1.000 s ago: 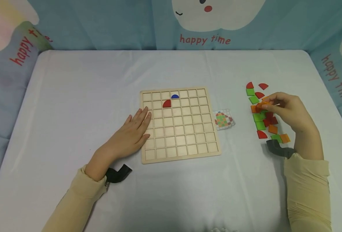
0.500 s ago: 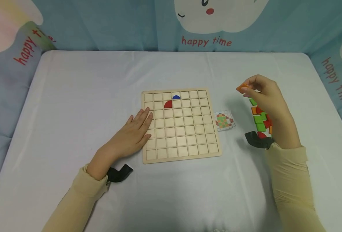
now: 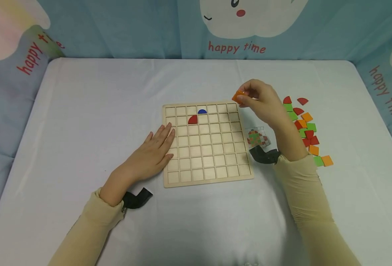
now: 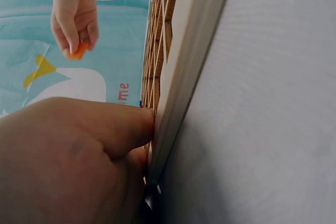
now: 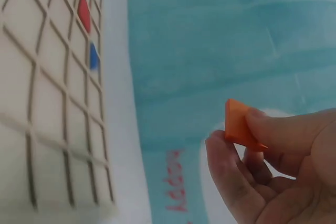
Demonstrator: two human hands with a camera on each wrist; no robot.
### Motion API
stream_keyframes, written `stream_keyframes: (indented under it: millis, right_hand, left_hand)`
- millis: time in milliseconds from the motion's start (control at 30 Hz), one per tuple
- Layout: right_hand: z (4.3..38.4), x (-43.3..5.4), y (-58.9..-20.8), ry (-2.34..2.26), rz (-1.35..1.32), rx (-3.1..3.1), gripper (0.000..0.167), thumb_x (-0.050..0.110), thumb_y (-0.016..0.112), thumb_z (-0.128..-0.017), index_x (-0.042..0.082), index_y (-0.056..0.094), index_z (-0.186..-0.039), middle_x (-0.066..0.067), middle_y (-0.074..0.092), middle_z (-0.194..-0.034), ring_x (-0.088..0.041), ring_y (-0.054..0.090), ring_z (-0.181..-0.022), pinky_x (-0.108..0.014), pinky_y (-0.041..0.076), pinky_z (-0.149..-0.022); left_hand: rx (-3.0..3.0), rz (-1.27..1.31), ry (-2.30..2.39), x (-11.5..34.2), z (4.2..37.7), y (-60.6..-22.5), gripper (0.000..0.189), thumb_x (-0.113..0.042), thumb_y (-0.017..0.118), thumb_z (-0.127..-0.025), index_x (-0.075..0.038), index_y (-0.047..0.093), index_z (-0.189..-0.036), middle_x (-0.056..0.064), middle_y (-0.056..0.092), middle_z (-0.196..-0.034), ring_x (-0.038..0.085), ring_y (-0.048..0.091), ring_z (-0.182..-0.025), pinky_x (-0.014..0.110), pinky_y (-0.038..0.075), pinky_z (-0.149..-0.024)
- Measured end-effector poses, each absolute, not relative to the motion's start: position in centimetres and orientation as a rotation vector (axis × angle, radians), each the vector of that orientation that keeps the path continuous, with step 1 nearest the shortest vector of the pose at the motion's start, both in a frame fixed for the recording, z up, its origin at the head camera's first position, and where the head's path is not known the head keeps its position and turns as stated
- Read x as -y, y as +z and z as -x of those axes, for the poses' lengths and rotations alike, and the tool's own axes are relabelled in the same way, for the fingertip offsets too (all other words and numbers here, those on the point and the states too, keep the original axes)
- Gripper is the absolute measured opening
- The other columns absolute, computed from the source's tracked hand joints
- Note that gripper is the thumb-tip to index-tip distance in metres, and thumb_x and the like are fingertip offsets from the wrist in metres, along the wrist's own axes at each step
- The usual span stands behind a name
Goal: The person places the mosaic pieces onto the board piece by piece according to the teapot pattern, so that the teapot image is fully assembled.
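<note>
My right hand [image 3: 260, 99] pinches an orange square tile [image 5: 240, 125] between thumb and fingers, held up over the far right corner of the wooden grid board [image 3: 205, 140]. With fingers straight, my left hand [image 3: 149, 153] rests on the board's left edge; in the left wrist view its thumb [image 4: 128, 124] touches the rim. A blue half-round tile [image 3: 202, 111] lies in a top-row cell of the board. One row lower and a cell to the left sits a red quarter-round tile [image 3: 193, 119].
Right of the board lies a small pattern card [image 3: 256, 136], partly covered by the black wrist mount [image 3: 264, 155]. Farther right is a loose group of red, green and orange tiles [image 3: 310, 127], partly behind the right forearm. A printed curtain [image 3: 142, 29] hangs behind the white table [image 3: 116, 92].
My right hand has lifted an orange tile from the loose group and carried it left to the board's far right corner. The left hand has stayed on the board.
</note>
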State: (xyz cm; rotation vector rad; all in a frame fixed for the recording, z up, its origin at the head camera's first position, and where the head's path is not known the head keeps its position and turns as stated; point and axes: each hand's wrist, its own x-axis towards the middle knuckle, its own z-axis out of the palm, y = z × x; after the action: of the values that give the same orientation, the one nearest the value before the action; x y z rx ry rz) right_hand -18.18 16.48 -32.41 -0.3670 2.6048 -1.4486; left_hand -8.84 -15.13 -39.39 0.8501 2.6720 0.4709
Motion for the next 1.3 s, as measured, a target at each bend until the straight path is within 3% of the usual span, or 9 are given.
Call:
stream_keyframes:
  millis: [300,500,800,1000,1300]
  right_hand:
    - [18.5,-13.1,-33.9,-1.350,0.629,-2.453,0.009,0.009,0.063,-0.091,0.001,0.062,-0.096,-0.009,0.060,-0.083,-0.032,0.057,-0.077,-0.027,0.045,-0.065]
    - [19.0,-11.7,-34.5,-1.348,0.625,-2.404,0.008,0.004,0.064,-0.089,-0.001,0.064,-0.096,-0.009,0.060,-0.085,-0.024,0.056,-0.077,-0.025,0.044,-0.066]
    - [19.5,-11.3,-35.3,-1.255,0.586,-2.429,0.014,0.001,0.060,-0.091,-0.003,0.066,-0.103,-0.012,0.064,-0.093,-0.028,0.059,-0.083,-0.026,0.045,-0.069]
    - [19.9,-11.3,-36.0,-1.194,0.573,-2.446,0.012,0.000,0.062,-0.088,0.000,0.068,-0.099,-0.010,0.065,-0.090,-0.021,0.056,-0.080,-0.028,0.042,-0.072]
    - [20.1,-11.2,-37.0,-1.158,0.547,-2.466,0.009,0.002,0.065,-0.088,-0.001,0.069,-0.095,-0.011,0.068,-0.092,-0.019,0.061,-0.078,-0.027,0.048,-0.072]
  left_hand:
    - [-2.660,-0.847,0.480,15.0,8.8,-39.1,0.064,-0.023,0.039,-0.101,0.003,0.006,-0.150,0.019,-0.004,-0.156,0.031,-0.006,-0.143,0.055,0.004,-0.111]
    - [-2.660,-0.844,0.479,15.0,8.8,-39.1,0.064,-0.023,0.039,-0.102,0.003,0.005,-0.150,0.019,-0.004,-0.156,0.031,-0.006,-0.143,0.055,0.003,-0.112]
    - [-2.660,-0.852,0.484,15.0,8.8,-39.1,0.064,-0.022,0.039,-0.101,0.004,0.006,-0.149,0.019,-0.003,-0.156,0.032,-0.005,-0.143,0.056,0.004,-0.111]
    - [-2.664,-0.849,0.486,15.0,8.7,-39.1,0.064,-0.022,0.040,-0.101,0.003,0.006,-0.150,0.019,-0.003,-0.156,0.032,-0.005,-0.143,0.055,0.005,-0.111]
    - [-2.667,-0.850,0.481,15.0,8.7,-39.2,0.064,-0.023,0.039,-0.101,0.003,0.005,-0.150,0.018,-0.003,-0.156,0.031,-0.005,-0.143,0.055,0.005,-0.112]
